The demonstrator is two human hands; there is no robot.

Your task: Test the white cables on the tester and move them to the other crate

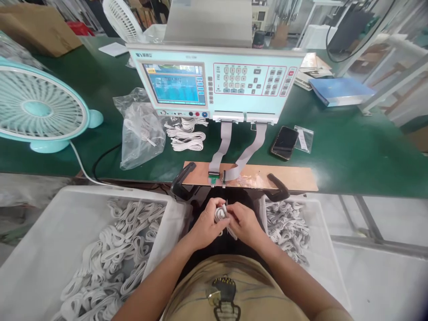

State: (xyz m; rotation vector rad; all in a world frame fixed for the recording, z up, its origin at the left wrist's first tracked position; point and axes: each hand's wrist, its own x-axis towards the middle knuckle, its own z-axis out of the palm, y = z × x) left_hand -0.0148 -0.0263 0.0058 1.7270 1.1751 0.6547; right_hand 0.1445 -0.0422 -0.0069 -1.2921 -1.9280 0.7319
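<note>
Between my two hands, over my lap, is a coiled white cable (220, 214). My left hand (207, 226) has its fingers wrapped around the coil. At the coil's right side, my right hand (244, 223) pinches part of the same cable; the cable end itself is too small to make out. Just beyond my hands, a copper-coloured board (290, 176) lies along the table edge. On it sit a small green connector board (214, 178) and a second connector (224, 178), each joined by a grey ribbon cable (245, 156) to the tester (187, 58).
Bins of coiled white cables stand at left (60, 223) and right (321, 223). Black clamps (182, 183) (278, 187) grip the board. A fan (36, 107), plastic bag (142, 133), cable bundles (187, 139), phone (284, 142) and blue folder (341, 90) lie on the green table.
</note>
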